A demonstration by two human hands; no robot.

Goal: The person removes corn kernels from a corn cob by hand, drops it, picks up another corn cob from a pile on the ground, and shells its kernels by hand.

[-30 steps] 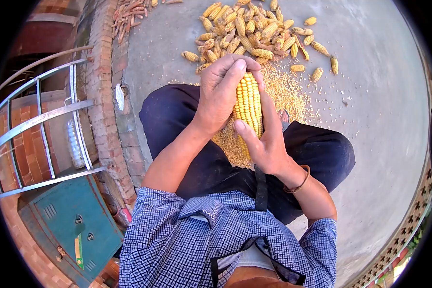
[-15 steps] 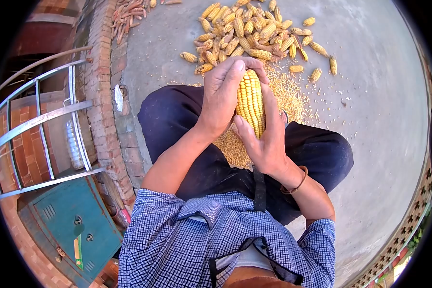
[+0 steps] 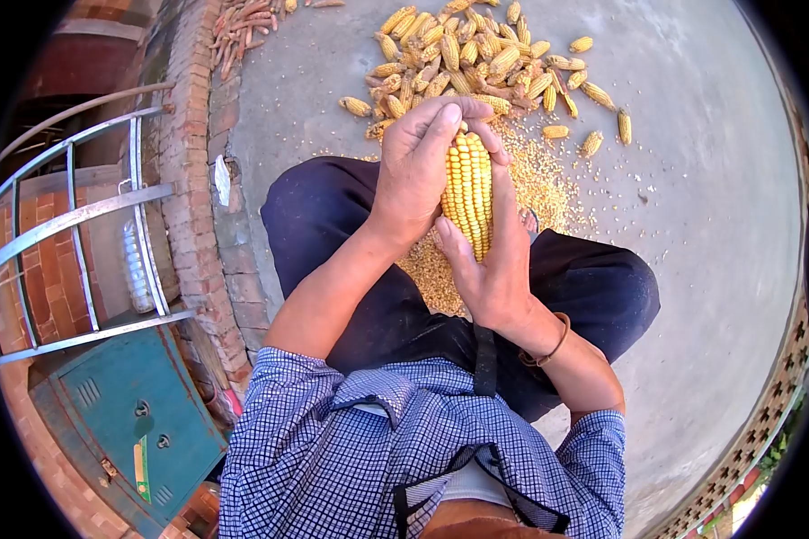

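Observation:
A yellow corn cob (image 3: 468, 193), its rows of kernels full, is held upright between both hands above my lap. My left hand (image 3: 424, 171) wraps its left side and upper end, thumb near the top and fingers curled over. My right hand (image 3: 499, 256) grips the cob's right side, with its thumb along the lower left. Loose kernels (image 3: 436, 274) lie on the ground below and beyond the hands. Farther out is a pile of yellow cobs (image 3: 467, 54), with a few single cobs at its right.
Bare reddish cobs (image 3: 241, 27) lie at the upper left beside a brick edging (image 3: 193, 180). A metal railing (image 3: 81, 216) and a teal metal cabinet (image 3: 139, 418) stand at the left. My dark-trousered knees (image 3: 315, 216) flank the kernels.
The cob sits slightly more upright and shows less of its lower end than a second ago. My left fingers have shifted a little over its top. Both hands still hold it.

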